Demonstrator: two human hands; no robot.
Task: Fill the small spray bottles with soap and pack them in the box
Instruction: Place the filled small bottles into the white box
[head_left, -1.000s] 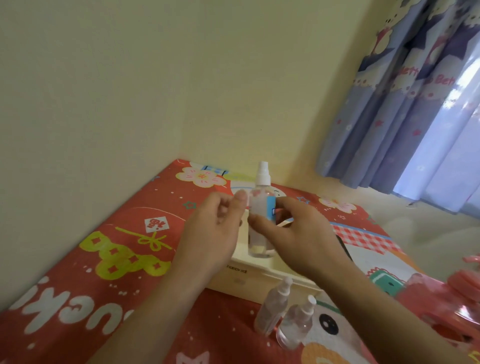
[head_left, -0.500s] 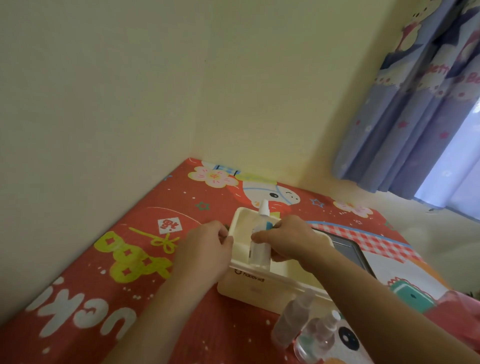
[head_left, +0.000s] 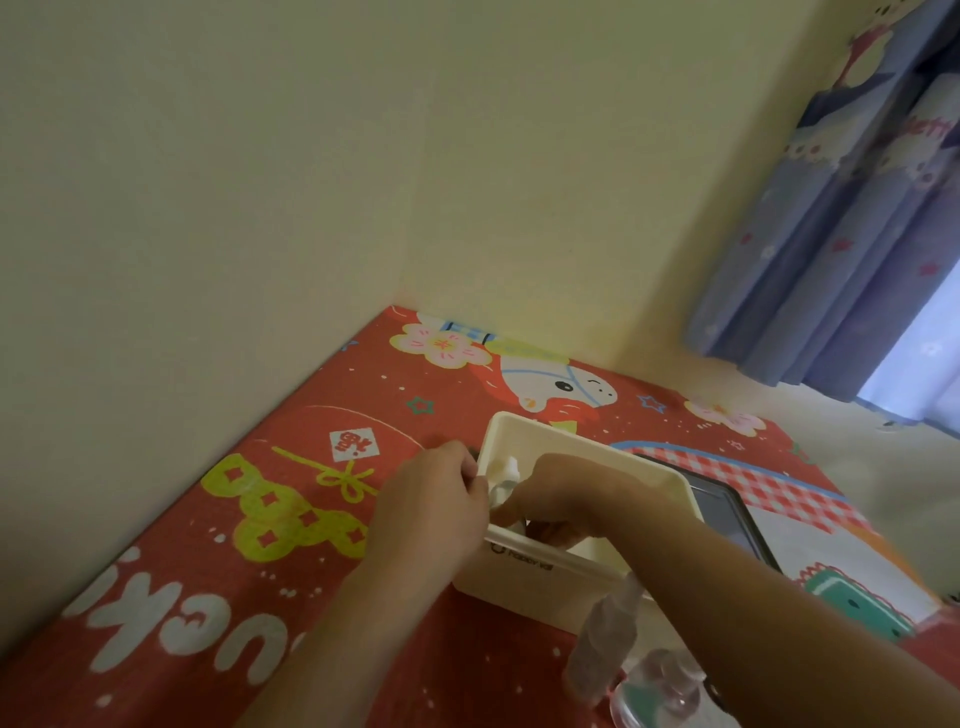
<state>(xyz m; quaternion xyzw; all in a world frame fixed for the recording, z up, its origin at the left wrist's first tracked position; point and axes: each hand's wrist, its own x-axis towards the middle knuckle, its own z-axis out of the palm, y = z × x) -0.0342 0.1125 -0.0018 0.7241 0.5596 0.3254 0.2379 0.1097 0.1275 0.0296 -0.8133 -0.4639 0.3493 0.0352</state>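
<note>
Left grip (head_left: 434, 499) steadies the near-left rim of the cream rectangular plastic box (head_left: 540, 571), while just right of it the right grip (head_left: 558, 493) pinches the clear small spray bottle (head_left: 503, 486) inside and should lower it upright before letting go.

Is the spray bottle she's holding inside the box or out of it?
Inside: only the spray bottle's white nozzle shows above the box rim, right hand around it.

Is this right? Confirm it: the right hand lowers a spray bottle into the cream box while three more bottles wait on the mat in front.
Not quite. The head view shows two bottles waiting on the mat, not three. The rest holds: the right hand holds a spray bottle inside the cream box.
</note>
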